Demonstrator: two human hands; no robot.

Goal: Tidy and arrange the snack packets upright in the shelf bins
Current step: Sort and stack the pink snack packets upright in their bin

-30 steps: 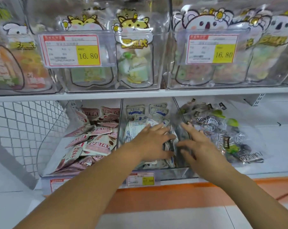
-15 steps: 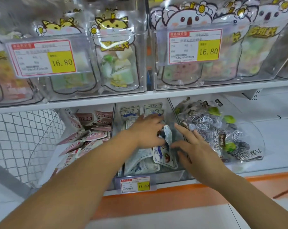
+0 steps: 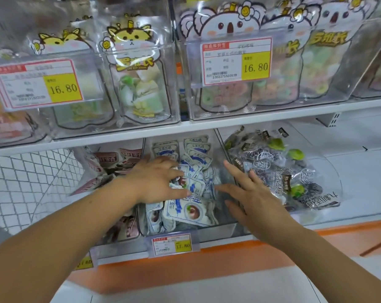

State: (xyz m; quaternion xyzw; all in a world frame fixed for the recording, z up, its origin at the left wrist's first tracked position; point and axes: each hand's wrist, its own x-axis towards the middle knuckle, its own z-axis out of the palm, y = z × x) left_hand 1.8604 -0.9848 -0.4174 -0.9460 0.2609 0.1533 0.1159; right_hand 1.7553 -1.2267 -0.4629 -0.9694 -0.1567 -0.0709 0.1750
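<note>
Snack packets [image 3: 185,212] behind "17.80" tag [image 3: 173,245]

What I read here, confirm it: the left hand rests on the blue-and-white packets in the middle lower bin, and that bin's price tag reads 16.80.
Wrong on the price. In the head view the price tag on the middle lower bin reads 17.80, not 16.80. The left hand does rest on the blue-and-white packets there.

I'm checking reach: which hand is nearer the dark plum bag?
Right. The right hand lies beside the plum bag, at its left edge; the left hand rests on the blue-white packets, one bin over.
</note>
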